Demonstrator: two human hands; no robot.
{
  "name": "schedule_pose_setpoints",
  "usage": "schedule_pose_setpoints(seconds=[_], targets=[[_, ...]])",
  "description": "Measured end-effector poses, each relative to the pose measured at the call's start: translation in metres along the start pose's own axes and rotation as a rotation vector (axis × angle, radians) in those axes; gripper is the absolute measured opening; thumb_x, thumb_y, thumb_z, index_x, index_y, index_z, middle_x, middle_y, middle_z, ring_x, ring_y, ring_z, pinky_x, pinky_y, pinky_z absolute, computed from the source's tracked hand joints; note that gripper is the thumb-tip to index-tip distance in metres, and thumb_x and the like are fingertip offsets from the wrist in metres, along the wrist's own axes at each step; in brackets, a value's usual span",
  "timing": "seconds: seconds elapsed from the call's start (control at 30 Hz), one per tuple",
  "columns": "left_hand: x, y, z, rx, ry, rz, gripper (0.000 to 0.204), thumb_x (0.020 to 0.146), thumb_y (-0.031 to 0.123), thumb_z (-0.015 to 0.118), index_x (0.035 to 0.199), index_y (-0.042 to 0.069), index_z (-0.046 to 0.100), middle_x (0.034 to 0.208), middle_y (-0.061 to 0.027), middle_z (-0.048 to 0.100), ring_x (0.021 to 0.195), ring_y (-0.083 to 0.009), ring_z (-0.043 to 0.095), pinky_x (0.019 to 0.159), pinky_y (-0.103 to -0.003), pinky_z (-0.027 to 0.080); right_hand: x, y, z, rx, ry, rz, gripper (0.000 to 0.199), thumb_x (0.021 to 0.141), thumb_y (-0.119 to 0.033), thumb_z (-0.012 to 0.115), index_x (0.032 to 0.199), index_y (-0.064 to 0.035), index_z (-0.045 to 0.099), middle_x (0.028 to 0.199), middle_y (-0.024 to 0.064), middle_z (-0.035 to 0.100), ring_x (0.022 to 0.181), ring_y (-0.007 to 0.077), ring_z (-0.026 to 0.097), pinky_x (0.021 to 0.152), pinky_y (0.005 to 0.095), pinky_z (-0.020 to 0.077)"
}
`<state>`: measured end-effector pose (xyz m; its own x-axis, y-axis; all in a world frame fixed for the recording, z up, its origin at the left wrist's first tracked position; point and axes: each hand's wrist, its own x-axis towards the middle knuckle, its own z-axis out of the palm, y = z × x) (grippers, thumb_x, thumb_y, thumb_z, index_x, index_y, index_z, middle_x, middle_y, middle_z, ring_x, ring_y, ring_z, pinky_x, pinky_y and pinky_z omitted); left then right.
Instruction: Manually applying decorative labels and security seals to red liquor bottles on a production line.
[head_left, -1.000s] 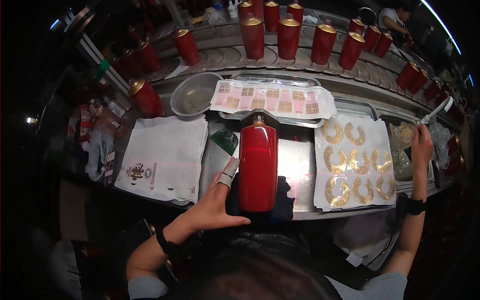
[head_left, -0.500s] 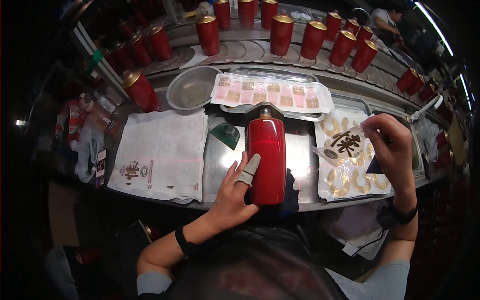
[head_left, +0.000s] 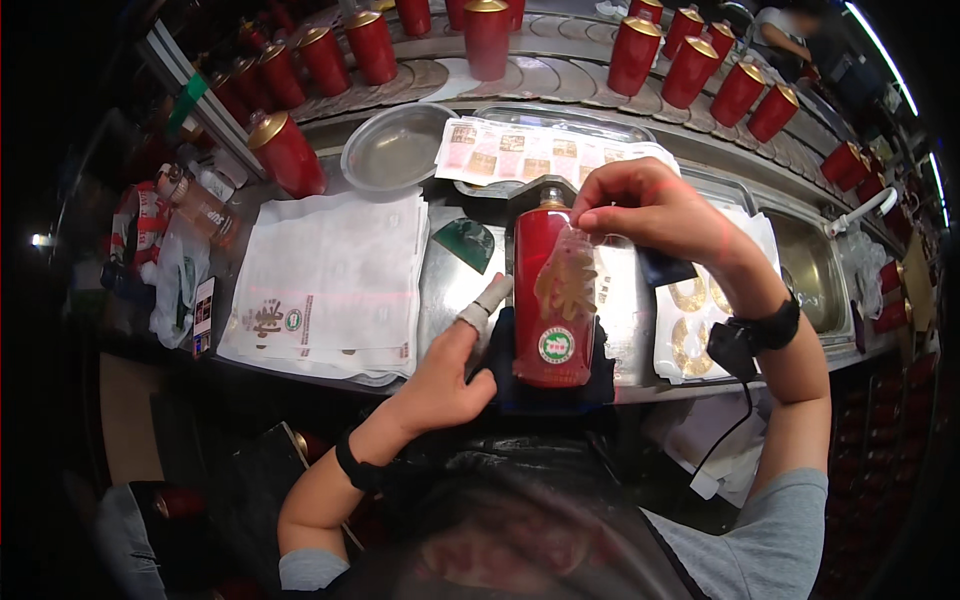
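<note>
Red, one bottle [head_left: 552,300] is lying on the desk [head_left: 620,372], left hand [head_left: 445,375] steadying it open-fingered, right hand [head_left: 650,205] pinching one gold sticker [head_left: 568,280].

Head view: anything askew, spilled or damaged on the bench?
Nothing spilled or broken shows. One oddity: the left hand has a pale wrap on its forefinger, which rests against the lying red bottle. The right hand holds a clear gold sticker over the bottle; whether it sits straight, I cannot tell.

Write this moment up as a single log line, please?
left hand steadies red bottle lying on steel table | right hand holds clear gold sticker over bottle | sticker sheet at right
</note>
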<state>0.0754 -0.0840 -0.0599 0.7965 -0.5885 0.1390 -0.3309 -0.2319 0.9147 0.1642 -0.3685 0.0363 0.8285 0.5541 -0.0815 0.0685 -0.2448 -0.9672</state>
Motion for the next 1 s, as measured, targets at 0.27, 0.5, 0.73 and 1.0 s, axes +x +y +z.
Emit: schedule_pose_setpoints(seconds=[0.27, 0.5, 0.73, 1.0], targets=[[0.025, 0.003, 0.01, 0.452, -0.044, 0.22, 0.082, 0.09, 0.043, 0.068, 0.156, 0.011, 0.033, 0.165, -0.0145, 0.027, 0.155, -0.0363, 0.012, 0.119, -0.062, 0.0, 0.022, 0.033, 0.009, -0.122, 0.024, -0.039, 0.012, 0.091, -0.007, 0.066, 0.096, 0.0036, 0.067, 0.083, 0.0043, 0.069, 0.077, 0.0082, 0.062, 0.07, 0.0274, 0.0514], [0.032, -0.01, 0.016, 0.412, 0.02, 0.239, 0.08, 0.089, 0.042, 0.069, 0.154, 0.009, 0.036, 0.165, -0.0145, 0.027, 0.153, -0.0392, 0.017, 0.118, -0.063, 0.006, 0.002, 0.036, 0.034, -0.603, 0.45, -0.121, 0.022, 0.09, -0.013, 0.07, 0.111, -0.0055, 0.068, 0.079, 0.0114, 0.066, 0.068, 0.0189, 0.06, 0.062, 0.0325, 0.0477], [0.035, -0.025, 0.007, 0.387, -0.021, 0.24, 0.088, 0.086, 0.047, 0.071, 0.156, 0.011, 0.031, 0.166, -0.0142, 0.023, 0.152, -0.0434, 0.016, 0.117, -0.064, 0.009, -0.05, 0.058, 0.08, -0.79, 0.261, 0.018, 0.087, 0.084, -0.062, 0.069, 0.157, -0.0308, 0.034, 0.103, 0.0162, 0.053, 0.079, 0.0347, 0.066, 0.067, 0.044, 0.0552], [0.037, -0.038, -0.003, 0.375, -0.032, 0.26, 0.09, 0.085, 0.049, 0.072, 0.157, 0.013, 0.031, 0.166, -0.0136, 0.022, 0.152, -0.0449, 0.014, 0.118, -0.065, 0.008, -0.036, 0.07, 0.078, -0.699, 0.3, 0.026, 0.09, 0.083, -0.061, 0.072, 0.158, -0.0319, 0.032, 0.102, 0.0159, 0.056, 0.08, 0.0338, 0.066, 0.071, 0.0445, 0.0547]])
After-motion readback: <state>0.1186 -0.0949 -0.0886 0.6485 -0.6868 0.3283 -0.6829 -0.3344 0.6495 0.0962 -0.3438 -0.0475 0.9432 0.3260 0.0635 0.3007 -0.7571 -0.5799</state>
